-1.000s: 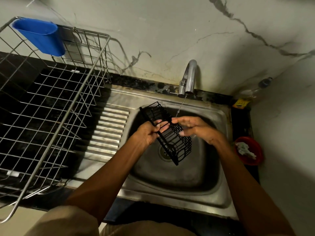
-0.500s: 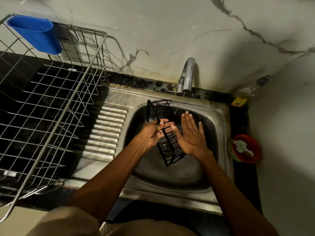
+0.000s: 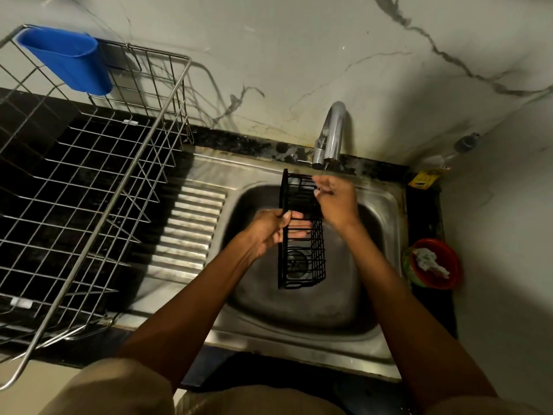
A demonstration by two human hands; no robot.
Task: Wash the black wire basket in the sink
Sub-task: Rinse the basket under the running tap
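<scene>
The head view is showing one black wire basket (image 3: 302, 235) being held lengthwise over the bowl of one steel sink (image 3: 386, 205), its far end reaching up under the single tap (image 3: 330, 136) and its near end hanging above the drain. The left hand (image 3: 270, 230) is gripping the basket's left side at about mid-length, thumb lying over the rim and the fingers curling round into the wires. The right hand (image 3: 336, 202) is resting against the basket's upper right edge, just below the spout; its fingers are bending toward the wire, but whether they are pinching it or only touching I cannot tell. A thin thread of water is showing at the spout.

To the left, one large wire dish rack (image 3: 89, 190) is sitting on the dark counter beside the ribbed drainboard, with one blue plastic cup (image 3: 68, 61) hanging on its back corner. To the right of the sink, one red bowl (image 3: 434, 263) is holding something pale and crumpled, and one clear bottle (image 3: 446, 157) is lying in the corner by the wall.
</scene>
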